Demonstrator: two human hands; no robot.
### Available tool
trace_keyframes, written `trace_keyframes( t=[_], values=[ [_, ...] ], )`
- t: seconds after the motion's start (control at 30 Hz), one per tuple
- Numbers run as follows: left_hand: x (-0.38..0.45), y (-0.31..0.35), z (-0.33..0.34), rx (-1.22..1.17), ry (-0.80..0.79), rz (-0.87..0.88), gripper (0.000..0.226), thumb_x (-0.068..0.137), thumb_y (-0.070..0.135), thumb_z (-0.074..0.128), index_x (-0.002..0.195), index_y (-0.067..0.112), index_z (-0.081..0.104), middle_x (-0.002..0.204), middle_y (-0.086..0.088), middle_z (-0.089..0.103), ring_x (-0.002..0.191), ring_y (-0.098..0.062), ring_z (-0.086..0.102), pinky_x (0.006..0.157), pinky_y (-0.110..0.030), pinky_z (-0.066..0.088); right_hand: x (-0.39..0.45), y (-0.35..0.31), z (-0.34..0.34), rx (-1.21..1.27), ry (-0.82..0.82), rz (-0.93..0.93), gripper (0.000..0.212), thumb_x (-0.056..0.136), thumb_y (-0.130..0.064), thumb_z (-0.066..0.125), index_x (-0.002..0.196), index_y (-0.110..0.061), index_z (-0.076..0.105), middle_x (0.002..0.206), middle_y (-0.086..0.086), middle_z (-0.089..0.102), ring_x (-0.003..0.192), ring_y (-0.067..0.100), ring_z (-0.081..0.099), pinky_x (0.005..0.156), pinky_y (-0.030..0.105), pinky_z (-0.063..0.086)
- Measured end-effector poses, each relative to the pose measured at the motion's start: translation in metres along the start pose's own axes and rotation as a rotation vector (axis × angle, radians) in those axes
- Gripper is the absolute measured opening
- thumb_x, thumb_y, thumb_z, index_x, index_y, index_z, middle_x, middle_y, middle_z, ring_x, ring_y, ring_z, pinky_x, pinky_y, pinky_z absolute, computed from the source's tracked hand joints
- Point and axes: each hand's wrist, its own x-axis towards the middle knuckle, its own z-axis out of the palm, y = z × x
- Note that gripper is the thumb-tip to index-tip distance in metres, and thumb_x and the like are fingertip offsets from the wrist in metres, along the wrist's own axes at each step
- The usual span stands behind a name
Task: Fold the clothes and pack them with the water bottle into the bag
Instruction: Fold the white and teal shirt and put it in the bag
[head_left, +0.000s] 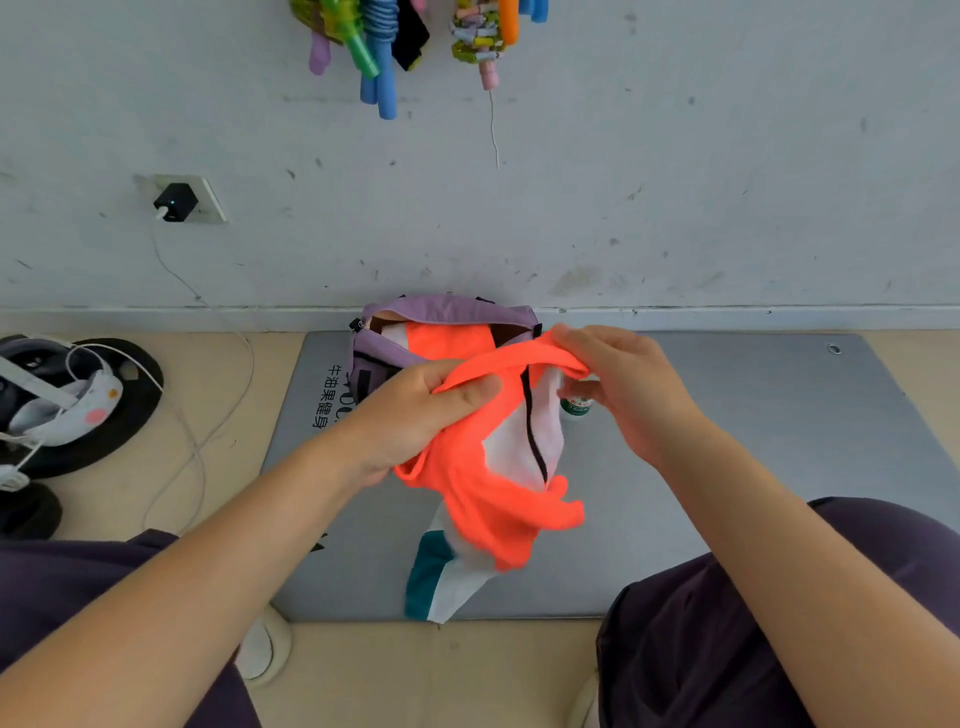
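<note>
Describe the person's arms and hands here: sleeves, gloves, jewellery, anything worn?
Both forearms are bare right to the frame edge, with no sleeves in view. The left hand and right hand carry no gloves, and no rings, watch or bands show. Dark purple trousers cover the legs.

Home workout corner: grey exercise mat (779, 441), jump ropes (384, 47) on wall.
</note>
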Motion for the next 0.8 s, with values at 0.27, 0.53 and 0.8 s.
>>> trace_keyframes(
  t=[0.27,0.53,0.8],
  values=[
    [0.002,0.006,-0.013,0.046,-0.075,-0.131,0.061,0.063,0.086,0.06,0.07,0.026,0.068,0.07,-0.003,0.061,0.061,-0.015,0.053,0.058,-0.027,0.041,-0.014,0.006,0.017,-0.252,-0.603,0.065,0.048,0.072,-0.033,0.083,0.111,-0.014,0.062,0.095,0.01,0.067,0.09,0.022,0.066,0.088,0.036,0.053],
    [0.002,-0.003,-0.041,0.148,-0.096,-0.143,0.037,0.059,0.034,0.089,0.093,0.029,0.075,0.089,0.006,0.076,0.079,-0.007,0.071,0.067,-0.02,0.053,-0.011,-0.004,-0.002,-0.124,-0.398,0.065,0.06,0.078,-0.033,0.077,0.11,0.013,0.056,0.101,0.032,0.063,0.091,0.024,0.061,0.084,0.038,0.046],
    [0.01,-0.026,-0.042,0.047,0.119,-0.158,0.017,0.09,0.029,0.067,0.103,0.02,0.075,0.11,0.004,0.074,0.113,-0.011,0.065,0.104,-0.034,0.046,-0.003,-0.001,-0.014,0.239,-0.224,0.067,0.031,0.084,-0.022,0.07,0.112,-0.01,0.071,0.117,0.014,0.07,0.108,0.029,0.067,0.083,0.034,0.056]
  ],
)
